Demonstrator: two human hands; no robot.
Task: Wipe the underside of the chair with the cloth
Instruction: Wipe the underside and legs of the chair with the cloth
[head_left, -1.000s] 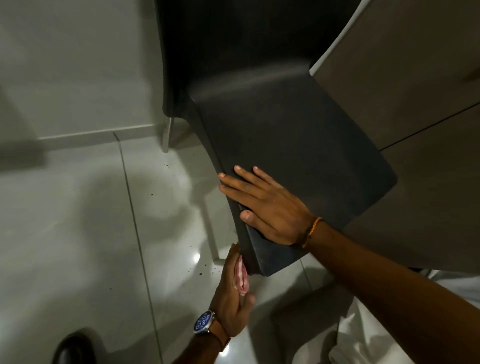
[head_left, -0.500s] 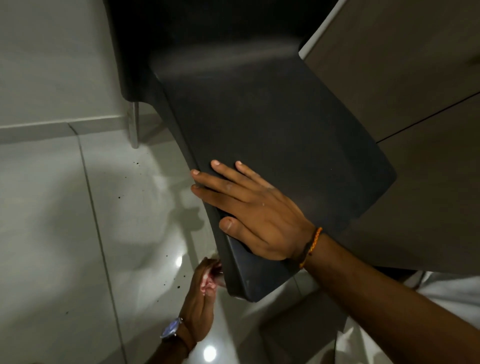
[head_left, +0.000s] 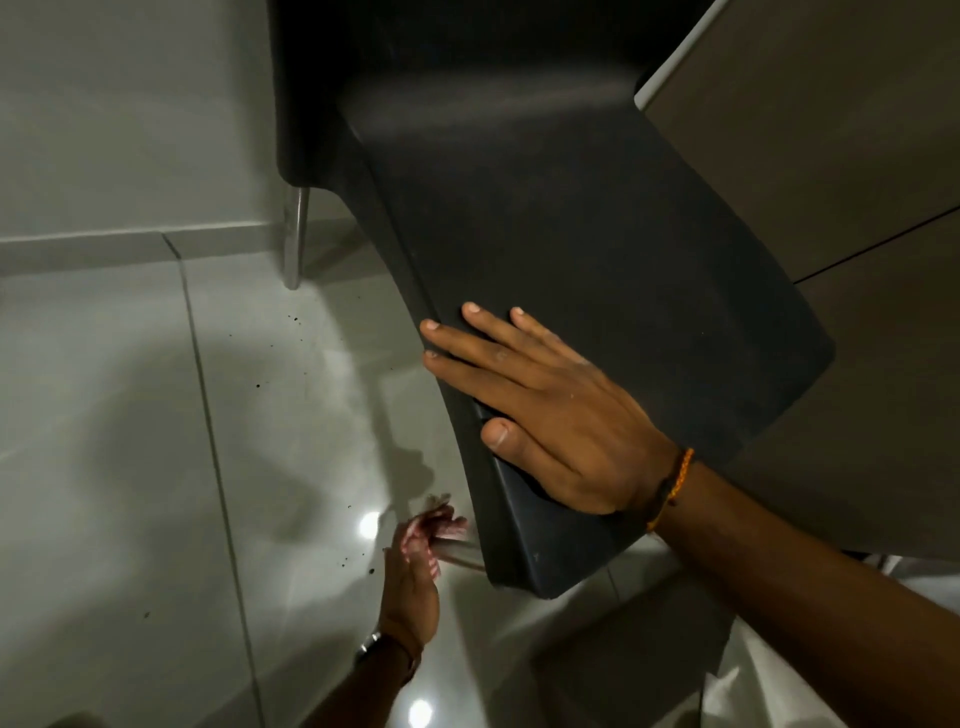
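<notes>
- Floor (head_left: 130, 415): glossy pale tiles with dark grout lines, a few dark specks left of the left fingers, bright light spots beside and below the left wrist.
- Wall (head_left: 119, 104): pale, with a skirting strip, far beyond both hands' fingertips.
- Cabinet (head_left: 831, 130): brown panels with a dark seam, past the chair's right edge, well apart from the right fingers.
- Chair (head_left: 597, 270): dark, matte, tilted; its seat top faces the camera and lies under the right fingers, its front corner points down near the left fingers. The underside is hidden from view.
- Chair leg (head_left: 295, 236): shiny metal, standing on the floor, well beyond the right fingertips.
- Right hand (head_left: 550, 415): flat on the seat at its left edge, fingers (head_left: 467, 338) straight and slightly spread, thumb lying along the edge, nothing gripped. Orange thread band on the wrist.
- Left hand (head_left: 413, 587): below the seat's left edge, just beside the lower corner, fingers curled shut round the cloth. Motion-blurred. Watch on the wrist, partly visible.
- Cloth (head_left: 441, 527): pinkish, bunched in the left fingers, at the seat's lower edge; cannot tell if it touches the chair because of blur.
- White fabric (head_left: 753, 691): bottom right, under the right forearm, well behind the right fingers.
</notes>
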